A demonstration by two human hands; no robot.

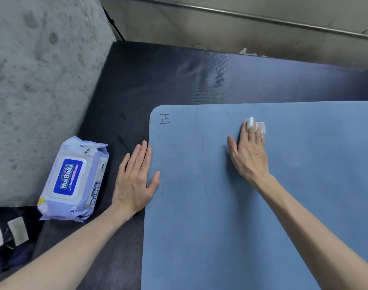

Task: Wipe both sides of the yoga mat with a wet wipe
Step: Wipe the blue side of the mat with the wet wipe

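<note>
Under flat right hand (249, 152), wet wipe (260, 126) on yoga mat (220, 227)

Looking like a bare utility or basement space. Rough concrete wall (36, 80) showing at left, metal pipe (262, 19) running along stained far wall.

I see the yoga mat (262, 206) cut off at 3 and 6 o'clock; the wet wipe (260, 126) lies mostly hidden under my right hand (250, 155)
</note>
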